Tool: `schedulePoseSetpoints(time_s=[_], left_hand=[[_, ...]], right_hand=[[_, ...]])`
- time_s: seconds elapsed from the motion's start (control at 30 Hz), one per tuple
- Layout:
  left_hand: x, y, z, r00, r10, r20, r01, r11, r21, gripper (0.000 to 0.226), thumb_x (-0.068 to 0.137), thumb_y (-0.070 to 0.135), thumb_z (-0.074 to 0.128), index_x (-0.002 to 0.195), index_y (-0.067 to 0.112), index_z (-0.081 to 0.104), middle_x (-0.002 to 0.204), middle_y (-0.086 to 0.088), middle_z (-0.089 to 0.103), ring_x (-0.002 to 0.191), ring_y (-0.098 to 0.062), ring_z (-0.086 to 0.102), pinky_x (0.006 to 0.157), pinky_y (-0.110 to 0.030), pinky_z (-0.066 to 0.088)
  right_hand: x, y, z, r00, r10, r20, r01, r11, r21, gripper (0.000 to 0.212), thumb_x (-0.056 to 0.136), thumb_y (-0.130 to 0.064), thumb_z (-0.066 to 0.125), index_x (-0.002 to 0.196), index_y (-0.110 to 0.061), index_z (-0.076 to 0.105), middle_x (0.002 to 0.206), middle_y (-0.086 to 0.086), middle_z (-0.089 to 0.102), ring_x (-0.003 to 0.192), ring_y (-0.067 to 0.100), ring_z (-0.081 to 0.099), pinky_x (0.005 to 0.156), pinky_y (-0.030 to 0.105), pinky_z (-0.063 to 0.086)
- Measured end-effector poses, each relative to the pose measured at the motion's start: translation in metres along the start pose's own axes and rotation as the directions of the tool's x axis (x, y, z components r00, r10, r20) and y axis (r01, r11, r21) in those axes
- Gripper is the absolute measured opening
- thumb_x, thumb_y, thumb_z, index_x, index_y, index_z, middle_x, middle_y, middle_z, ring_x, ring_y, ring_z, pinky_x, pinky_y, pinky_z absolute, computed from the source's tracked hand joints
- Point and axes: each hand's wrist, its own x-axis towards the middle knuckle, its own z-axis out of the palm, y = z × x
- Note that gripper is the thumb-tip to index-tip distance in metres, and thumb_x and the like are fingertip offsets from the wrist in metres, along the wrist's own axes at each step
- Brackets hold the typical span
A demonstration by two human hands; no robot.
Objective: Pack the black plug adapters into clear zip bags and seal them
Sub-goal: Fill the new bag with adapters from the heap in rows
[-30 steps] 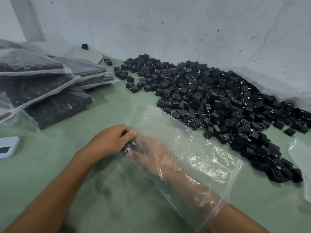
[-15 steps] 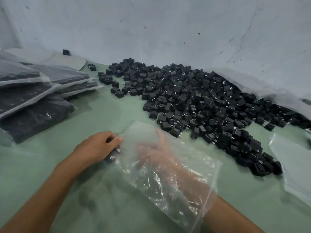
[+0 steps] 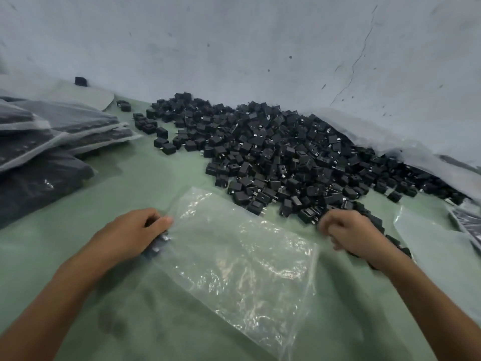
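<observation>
A clear zip bag (image 3: 234,259) lies flat on the green table (image 3: 135,183) in front of me, its open mouth toward the lower right. My left hand (image 3: 132,234) pinches the bag's far left corner, where a few black adapters (image 3: 158,244) show dark under my fingers. My right hand (image 3: 347,231) is outside the bag at the near edge of the big pile of black plug adapters (image 3: 286,157), with its fingers curled down over adapters there.
Filled, sealed bags (image 3: 52,142) are stacked at the left. Another empty clear bag (image 3: 432,246) lies at the right. A crumpled plastic sheet (image 3: 385,131) runs behind the pile, along the pale wall. A few loose adapters (image 3: 161,142) sit left of the pile.
My right hand has come out of the bag and moved right to the pile's near edge. The bag has settled flat. My left hand still holds the bag's corner.
</observation>
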Motion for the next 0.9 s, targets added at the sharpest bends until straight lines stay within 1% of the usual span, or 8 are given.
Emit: schedulePoseSetpoints(time_s=[0.07, 0.17, 0.33, 0.47, 0.57, 0.63, 0.77, 0.9], left_hand=[[0.001, -0.001, 0.000, 1.000, -0.004, 0.000, 0.004, 1.000, -0.022, 0.040, 0.094, 0.062, 0.048, 0.079, 0.028, 0.063, 0.066, 0.012, 0.072, 0.061, -0.007, 0.070, 0.084, -0.040, 0.056], [0.003, -0.004, 0.000, 1.000, 0.012, 0.005, -0.012, 1.000, -0.020, 0.031, 0.093, 0.065, 0.047, 0.079, 0.040, 0.061, 0.068, 0.013, 0.072, 0.062, -0.007, 0.070, 0.084, -0.043, 0.056], [0.005, -0.009, 0.001, 1.000, 0.012, 0.016, -0.011, 0.996, -0.093, 0.030, 0.091, 0.065, 0.051, 0.078, 0.040, 0.062, 0.070, 0.012, 0.073, 0.068, -0.013, 0.072, 0.085, -0.045, 0.056], [0.007, -0.008, 0.000, 1.000, 0.002, 0.020, -0.001, 0.997, -0.076, 0.033, 0.091, 0.064, 0.052, 0.078, 0.036, 0.063, 0.069, 0.012, 0.073, 0.069, -0.013, 0.073, 0.086, -0.045, 0.056], [0.007, -0.007, 0.000, 1.000, -0.003, 0.028, 0.005, 0.996, -0.091, 0.042, 0.091, 0.062, 0.052, 0.078, 0.025, 0.064, 0.067, 0.010, 0.073, 0.066, -0.012, 0.072, 0.086, -0.045, 0.056], [0.007, -0.007, 0.001, 1.000, 0.001, 0.025, 0.001, 0.997, -0.076, 0.043, 0.092, 0.062, 0.052, 0.078, 0.023, 0.065, 0.067, 0.011, 0.073, 0.064, -0.010, 0.072, 0.086, -0.044, 0.056], [0.009, -0.008, 0.001, 1.000, 0.002, 0.013, -0.002, 1.000, -0.017, 0.046, 0.090, 0.067, 0.048, 0.078, 0.026, 0.065, 0.069, 0.014, 0.073, 0.069, -0.009, 0.071, 0.085, -0.045, 0.056], [0.009, -0.010, 0.001, 1.000, 0.007, 0.009, -0.007, 0.999, -0.033, 0.042, 0.090, 0.068, 0.049, 0.076, 0.031, 0.065, 0.069, 0.015, 0.073, 0.067, -0.008, 0.071, 0.084, -0.044, 0.056]], right_hand=[[0.030, -0.013, 0.013, 0.991, -0.128, -0.026, 0.127, 0.990, -0.055, 0.036, 0.096, -0.009, 0.051, 0.110, -0.038, 0.066, 0.098, -0.006, 0.065, 0.073, 0.010, 0.065, 0.068, 0.031, 0.058], [0.066, -0.027, 0.038, 0.940, -0.329, 0.091, 0.337, 0.849, -0.406, 0.057, 0.092, -0.005, 0.054, 0.136, -0.041, 0.053, 0.127, -0.004, 0.044, 0.107, 0.017, 0.049, 0.086, 0.033, 0.051], [0.085, -0.029, 0.045, 0.900, -0.411, 0.144, 0.406, 0.669, -0.622, 0.039, 0.098, -0.026, 0.057, 0.136, -0.026, 0.055, 0.137, -0.001, 0.041, 0.118, 0.019, 0.039, 0.093, 0.035, 0.051], [0.050, -0.031, 0.021, 0.946, -0.302, -0.121, 0.276, 0.942, -0.193, 0.028, 0.091, -0.032, 0.067, 0.118, -0.032, 0.062, 0.115, -0.011, 0.052, 0.096, 0.010, 0.055, 0.077, 0.016, 0.046], [-0.014, -0.017, -0.004, 0.969, -0.122, -0.214, 0.157, 0.975, 0.157, 0.030, 0.089, -0.032, 0.067, 0.113, -0.049, 0.061, 0.096, -0.013, 0.064, 0.070, 0.008, 0.061, 0.059, 0.020, 0.050], [-0.063, -0.002, -0.010, 0.993, -0.061, -0.103, 0.085, 0.965, 0.248, 0.031, 0.090, -0.023, 0.069, 0.107, -0.048, 0.066, 0.088, -0.004, 0.068, 0.063, 0.013, 0.061, 0.061, 0.034, 0.054], [-0.131, -0.006, 0.008, 0.972, -0.033, 0.233, -0.090, 0.862, 0.500, 0.029, 0.085, -0.004, 0.072, 0.099, -0.030, 0.076, 0.086, 0.011, 0.070, 0.068, 0.020, 0.063, 0.064, 0.036, 0.052], [-0.131, -0.032, 0.050, 0.922, -0.128, 0.365, -0.201, 0.648, 0.735, 0.032, 0.082, -0.007, 0.073, 0.114, -0.010, 0.072, 0.109, 0.017, 0.071, 0.098, 0.034, 0.071, 0.079, 0.033, 0.058]])
